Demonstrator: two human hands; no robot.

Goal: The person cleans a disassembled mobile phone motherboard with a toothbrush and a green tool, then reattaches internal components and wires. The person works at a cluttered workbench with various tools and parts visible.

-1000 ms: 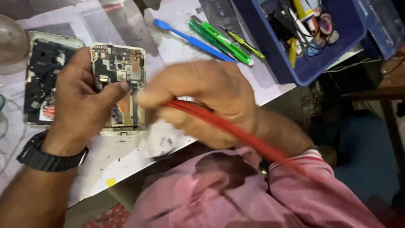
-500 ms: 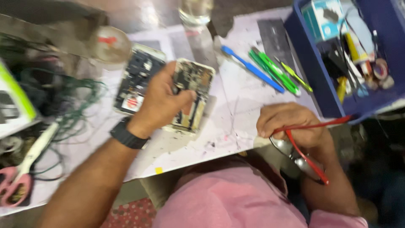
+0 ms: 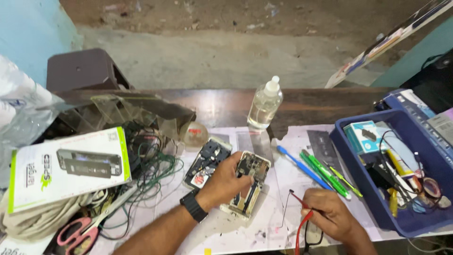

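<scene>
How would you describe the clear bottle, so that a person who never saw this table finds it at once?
Start at the blue plastic tray on the right of the table and look left along the dark wooden edge behind the white work mat. There the clear bottle stands upright. Alone among its neighbours, it is see-through with a white nozzle cap.

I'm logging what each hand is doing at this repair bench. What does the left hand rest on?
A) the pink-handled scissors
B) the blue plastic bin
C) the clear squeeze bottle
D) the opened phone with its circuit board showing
D: the left hand lies on the opened phone, fingers over its exposed board, while the scissors, bottle and bin sit apart from it.
</scene>
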